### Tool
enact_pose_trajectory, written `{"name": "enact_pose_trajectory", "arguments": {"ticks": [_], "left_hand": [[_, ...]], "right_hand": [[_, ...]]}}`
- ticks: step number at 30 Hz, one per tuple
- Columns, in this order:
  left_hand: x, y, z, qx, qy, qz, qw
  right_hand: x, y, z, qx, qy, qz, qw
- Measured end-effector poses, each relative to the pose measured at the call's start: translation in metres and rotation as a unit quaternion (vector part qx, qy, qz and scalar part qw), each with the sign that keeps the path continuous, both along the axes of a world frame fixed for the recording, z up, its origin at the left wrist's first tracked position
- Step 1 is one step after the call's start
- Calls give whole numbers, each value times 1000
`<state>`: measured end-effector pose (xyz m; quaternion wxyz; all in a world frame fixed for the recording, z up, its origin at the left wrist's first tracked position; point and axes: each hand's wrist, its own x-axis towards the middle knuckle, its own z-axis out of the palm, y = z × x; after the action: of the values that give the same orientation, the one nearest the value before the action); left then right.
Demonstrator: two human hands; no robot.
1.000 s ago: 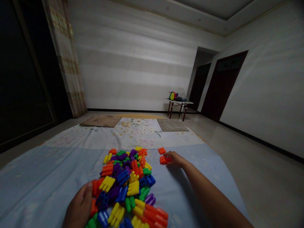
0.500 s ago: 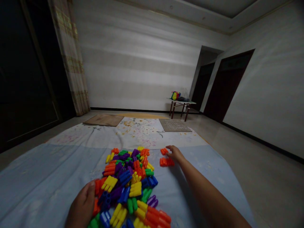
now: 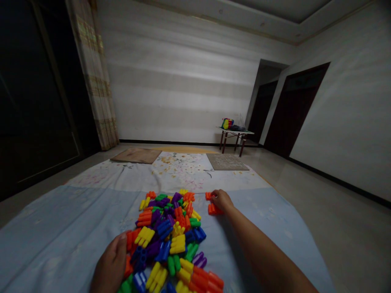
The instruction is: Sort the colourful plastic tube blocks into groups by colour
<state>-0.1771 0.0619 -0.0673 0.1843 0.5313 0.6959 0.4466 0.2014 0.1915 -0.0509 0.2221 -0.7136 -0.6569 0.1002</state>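
A heap of plastic toy building blocks, with finger-like tubes in orange, yellow (image 3: 177, 244), blue (image 3: 164, 229), green and purple, lies on a light blue sheet (image 3: 262, 244). My left hand (image 3: 110, 262) is at the heap's near left side, its thumb and fingers closed against an orange block (image 3: 132, 239); its lower fingers are hidden. To the right of the heap, my right hand (image 3: 222, 200) bends its fingers and thumb around a small orange block (image 3: 208, 196). Another orange block (image 3: 213, 210) lies just below those fingers, partly covered by the hand.
Toward the far edge, a brown mat (image 3: 137, 155) and a patterned grey-brown mat (image 3: 227, 162) lie on the floral sheet. A small table (image 3: 244, 132) with a colourful bag (image 3: 227, 123) stands by the far wall. A curtain (image 3: 94, 77) hangs at left.
My right hand has closed in over the two orange blocks, its fingers now curled on the farther one. The left hand stays beside the heap. The whole view has shifted slightly.
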Motion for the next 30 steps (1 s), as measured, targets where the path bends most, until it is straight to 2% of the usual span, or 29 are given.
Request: {"name": "enact_pose_trajectory", "arguments": {"ticks": [5, 9, 12, 21, 25, 30], "left_hand": [[0, -1, 0, -10, 4, 0, 1000], [-3, 2, -5, -13, -1, 7, 1000], [-5, 4, -8, -16, -4, 5, 1000], [-10, 6, -10, -23, -22, 6, 999], [-11, 6, -9, -14, -40, 0, 999], [-7, 4, 1, -12, -71, 9, 997]], "right_hand": [[20, -23, 5, 20, 18, -13, 1000], [36, -51, 0, -7, 38, -28, 999], [38, -64, -6, -23, 45, -11, 999], [23, -60, -7, -1, 41, -14, 999], [40, -73, -10, 20, 24, -24, 999], [70, -103, -24, 17, -59, -47, 997]]}}
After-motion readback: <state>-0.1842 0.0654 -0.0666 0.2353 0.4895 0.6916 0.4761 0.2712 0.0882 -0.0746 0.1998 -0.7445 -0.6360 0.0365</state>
